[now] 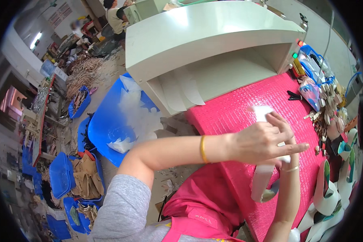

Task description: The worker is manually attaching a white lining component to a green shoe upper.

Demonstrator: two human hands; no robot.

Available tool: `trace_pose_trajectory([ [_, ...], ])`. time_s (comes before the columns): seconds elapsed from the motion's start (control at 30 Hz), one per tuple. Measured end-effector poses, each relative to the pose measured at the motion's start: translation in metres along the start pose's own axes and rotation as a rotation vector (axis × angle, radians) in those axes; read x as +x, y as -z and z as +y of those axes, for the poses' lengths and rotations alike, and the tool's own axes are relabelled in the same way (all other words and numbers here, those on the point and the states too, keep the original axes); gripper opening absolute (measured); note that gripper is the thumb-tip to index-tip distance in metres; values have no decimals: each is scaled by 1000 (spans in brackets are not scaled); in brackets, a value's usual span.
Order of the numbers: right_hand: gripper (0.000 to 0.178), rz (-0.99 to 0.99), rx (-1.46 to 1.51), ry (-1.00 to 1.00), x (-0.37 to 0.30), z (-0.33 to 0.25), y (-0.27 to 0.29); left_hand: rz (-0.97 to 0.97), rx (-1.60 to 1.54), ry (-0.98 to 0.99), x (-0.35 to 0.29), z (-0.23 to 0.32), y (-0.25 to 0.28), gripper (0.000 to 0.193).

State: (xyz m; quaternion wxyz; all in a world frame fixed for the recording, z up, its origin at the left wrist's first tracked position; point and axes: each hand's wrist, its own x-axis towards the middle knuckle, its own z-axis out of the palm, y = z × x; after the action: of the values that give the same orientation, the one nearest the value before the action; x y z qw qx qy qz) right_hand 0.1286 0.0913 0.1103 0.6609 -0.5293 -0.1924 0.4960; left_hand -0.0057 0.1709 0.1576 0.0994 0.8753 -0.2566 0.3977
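And here we are over the table (pixel 222 117), covered in shiny pink quilted sheeting, with both hands together at its middle! The left hand (pixel 252 142) reaches across from the side, a yellow bangle (pixel 203 149) on its wrist, and overlaps the right hand (pixel 285 128), which comes up from below. Between and behind them runs the white strip (pixel 260 181), one end poking out above the fingers, the rest dropping below into a loop close to the pink surface. Which fingers actually grip it, I can't tell; the overlap hides that.

Just beyond stands the pale cabinet (pixel 213 24), its long front opening facing us, red and green lights on its right end, thin white sheets (pixel 185 90) drooping over the lip. Left of it, a big blue bin (pixel 101 125) holds a pile of white pieces (pixel 139 115). Over on the right, pale bands (pixel 326 195) lie in loops along the table's edge.
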Motion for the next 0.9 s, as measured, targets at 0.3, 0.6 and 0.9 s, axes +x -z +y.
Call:
trace_pose_trajectory([
  [0.3, 38, 415, 165, 507, -166, -43, 83, -425, -40, -64, -14, 63, -78, 48],
  [0.6, 46, 471, 148, 625, -222, 7, 82, -1213, -324, -210, 15, 101, -82, 34],
  [0.9, 40, 708, -179, 921, -208, 16, 23, -288, -1477, 893, 47, 64, -46, 39],
])
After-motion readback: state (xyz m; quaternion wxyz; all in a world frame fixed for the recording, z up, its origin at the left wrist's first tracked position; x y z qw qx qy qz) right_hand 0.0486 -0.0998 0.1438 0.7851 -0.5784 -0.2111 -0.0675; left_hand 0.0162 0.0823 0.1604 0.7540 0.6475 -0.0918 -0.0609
